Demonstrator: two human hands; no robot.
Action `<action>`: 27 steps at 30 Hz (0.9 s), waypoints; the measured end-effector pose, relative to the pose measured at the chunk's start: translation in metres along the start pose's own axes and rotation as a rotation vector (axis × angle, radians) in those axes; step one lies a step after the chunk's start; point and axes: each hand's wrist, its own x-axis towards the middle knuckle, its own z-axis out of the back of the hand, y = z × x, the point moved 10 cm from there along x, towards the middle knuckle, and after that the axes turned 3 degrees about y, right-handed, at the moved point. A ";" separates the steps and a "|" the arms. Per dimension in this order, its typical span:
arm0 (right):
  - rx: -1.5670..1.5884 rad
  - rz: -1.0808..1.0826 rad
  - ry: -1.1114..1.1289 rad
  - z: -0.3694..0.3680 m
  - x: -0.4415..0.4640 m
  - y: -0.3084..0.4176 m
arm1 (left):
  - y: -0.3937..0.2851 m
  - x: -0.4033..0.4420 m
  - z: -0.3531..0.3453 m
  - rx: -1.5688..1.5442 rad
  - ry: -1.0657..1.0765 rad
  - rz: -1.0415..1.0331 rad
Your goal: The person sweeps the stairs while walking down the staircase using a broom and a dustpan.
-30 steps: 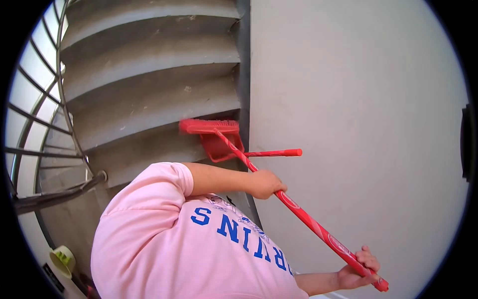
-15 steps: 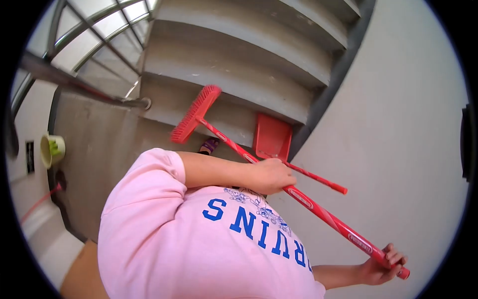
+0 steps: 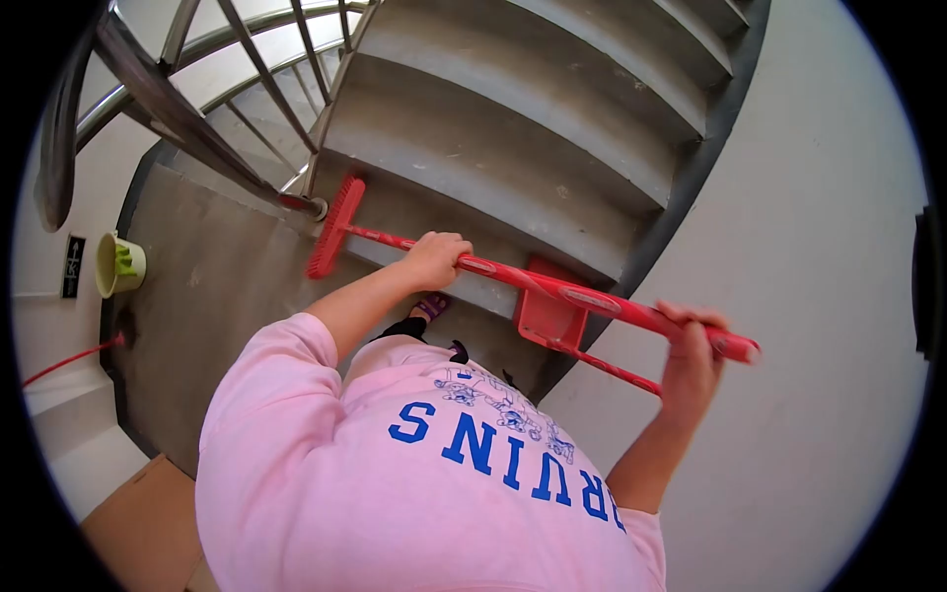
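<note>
A red broom [image 3: 337, 227] has its bristled head over the lowest stair's left end, by the foot of the railing. My left hand [image 3: 436, 261] is closed around the lower part of its long red handle [image 3: 533, 280]. Near the handle's far end, my right hand [image 3: 693, 363] grips it, in front of the wall. Beneath the handle, a red dustpan [image 3: 552, 314] stands at the bottom of the stairs beside the wall, its own handle pointing to the lower right. Neither hand visibly holds the dustpan.
Grey curved stairs [image 3: 493, 128] rise ahead, between a metal railing [image 3: 187, 109] and a pale wall [image 3: 789, 247]. At the left are a cream container [image 3: 120, 264] with something green and a thin red stick [image 3: 74, 361]. Cardboard [image 3: 148, 523] lies lower left. A sandalled foot [image 3: 432, 307] is on the floor.
The broom head has swung from over the dustpan to the left, toward the railing's foot. My right hand has risen with the handle's end. The view has turned, showing more floor at the left.
</note>
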 end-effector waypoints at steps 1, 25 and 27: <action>-0.089 -0.082 0.028 -0.005 0.003 -0.019 | 0.020 0.000 -0.015 0.011 0.013 0.041; -0.379 0.011 -0.365 0.077 -0.120 0.060 | -0.116 0.014 -0.142 -0.107 0.421 -0.170; -0.480 0.052 -0.376 0.076 -0.127 0.074 | -0.129 0.014 -0.150 -0.126 0.432 -0.198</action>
